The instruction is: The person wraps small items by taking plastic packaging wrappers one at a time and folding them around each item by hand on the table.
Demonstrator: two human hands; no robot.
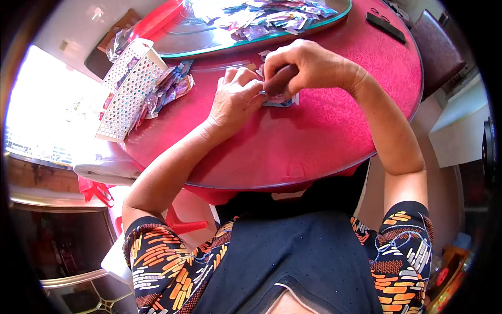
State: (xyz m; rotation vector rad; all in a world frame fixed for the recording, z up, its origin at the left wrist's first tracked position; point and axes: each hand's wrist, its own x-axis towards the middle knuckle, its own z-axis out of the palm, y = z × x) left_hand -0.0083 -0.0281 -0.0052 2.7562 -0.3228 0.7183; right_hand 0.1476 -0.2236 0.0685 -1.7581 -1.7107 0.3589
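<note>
My right hand [306, 65] is closed around a reddish-brown, rounded object [281, 79], held at a tilt above the table. What kind of thing it is, I cannot make out; its lower end points down beside my left thumb. Below it a small printed plastic packet [280, 101] lies on the red tablecloth. My left hand [236, 97] rests on the table with curled fingers, its thumb and index finger pressed at the packet's left edge. Both hands partly cover the packet. Behind my fingers, part of another small packet [264, 54] shows.
A white perforated basket [133, 94] leans at the left, with a pile of packets [168, 91] beside it. A large teal-rimmed tray [209, 54] at the back carries many packets [261, 18]. Scissors [384, 19] and a black bar-shaped object [386, 27] lie at the right.
</note>
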